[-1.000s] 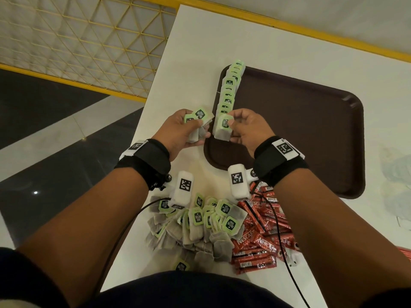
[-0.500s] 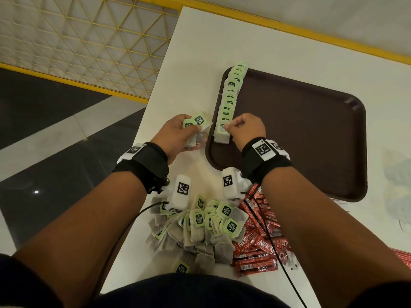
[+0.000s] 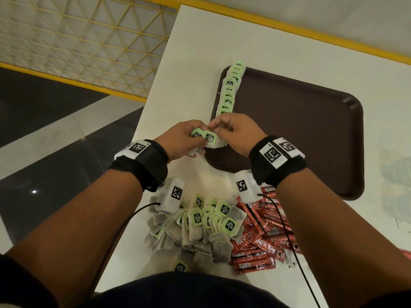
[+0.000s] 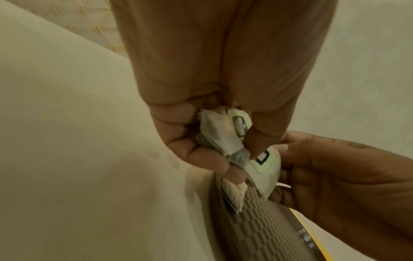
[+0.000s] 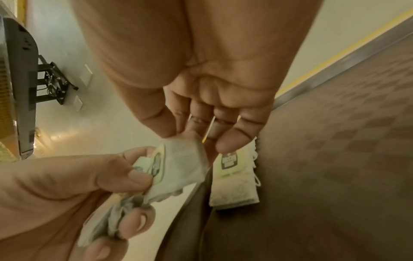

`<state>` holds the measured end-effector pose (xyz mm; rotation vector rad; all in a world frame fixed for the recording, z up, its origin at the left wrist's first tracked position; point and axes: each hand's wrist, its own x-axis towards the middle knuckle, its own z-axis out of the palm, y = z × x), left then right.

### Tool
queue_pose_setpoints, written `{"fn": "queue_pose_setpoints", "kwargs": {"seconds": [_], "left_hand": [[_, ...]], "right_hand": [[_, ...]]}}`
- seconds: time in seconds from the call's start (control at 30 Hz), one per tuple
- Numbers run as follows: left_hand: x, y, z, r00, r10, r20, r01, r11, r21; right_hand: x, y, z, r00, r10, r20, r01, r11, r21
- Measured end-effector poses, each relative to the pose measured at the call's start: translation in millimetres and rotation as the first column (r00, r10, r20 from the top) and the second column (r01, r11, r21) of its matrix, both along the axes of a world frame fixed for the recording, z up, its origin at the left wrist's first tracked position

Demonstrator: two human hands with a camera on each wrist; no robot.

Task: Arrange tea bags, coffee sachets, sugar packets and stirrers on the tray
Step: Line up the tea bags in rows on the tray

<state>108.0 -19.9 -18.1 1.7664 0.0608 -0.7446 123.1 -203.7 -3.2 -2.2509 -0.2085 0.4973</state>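
Note:
My left hand (image 3: 196, 141) grips a small bunch of green-tagged tea bags (image 3: 205, 138) just off the near left corner of the brown tray (image 3: 300, 134). My right hand (image 3: 214, 127) meets it and pinches the top tea bag (image 5: 185, 162) of that bunch by its upper edge. In the left wrist view the same bunch (image 4: 223, 137) sits in my curled left fingers (image 4: 201, 159). A row of tea bags (image 3: 229, 92) overlaps along the tray's left edge; its nearest bag (image 5: 234, 178) lies flat on the tray floor (image 5: 335, 159).
A loose pile of tea bags (image 3: 200, 225) and red Nescafe sachets (image 3: 260, 243) lies on the white table (image 3: 189, 63) near my body, under my wrists. The table's left edge (image 3: 153, 103) drops to the floor. Pale wrappers (image 3: 395, 181) lie right of the tray.
My right hand has let go of the bag it set at the near end of the row and has moved back left to my left hand's bunch, where it now pinches another bag.

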Motion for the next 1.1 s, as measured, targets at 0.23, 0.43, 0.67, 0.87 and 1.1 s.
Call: {"fn": "queue_pose_setpoints", "kwargs": {"seconds": [0.23, 0.43, 0.67, 0.87, 1.1], "left_hand": [[3.9, -0.8, -1.5, 0.996, 0.069, 0.06, -0.07, 0.998, 0.0], [4.3, -0.4, -5.5, 0.993, 0.104, 0.049, -0.103, 0.995, -0.01], [1.6, -2.9, -7.2, 0.987, 0.143, 0.076, -0.142, 0.99, -0.017], [4.8, 6.4, -8.1, 0.98, 0.182, 0.074, -0.184, 0.983, 0.01], [2.7, 14.9, -10.3, 0.97, 0.235, 0.059, -0.236, 0.972, 0.01]], "right_hand": [[-4.5, -14.2, -7.4, 0.999, -0.014, -0.028, 0.011, 0.994, -0.106], [-13.7, -18.4, -18.6, 0.992, -0.095, -0.078, 0.089, 0.993, -0.077], [-18.4, -11.1, -21.6, 0.988, -0.154, -0.03, 0.154, 0.988, -0.011], [-20.4, -18.2, -30.0, 0.935, -0.32, -0.154, 0.327, 0.945, 0.02], [-16.4, -15.2, -32.9, 0.839, -0.42, -0.347, 0.475, 0.876, 0.086]]}}
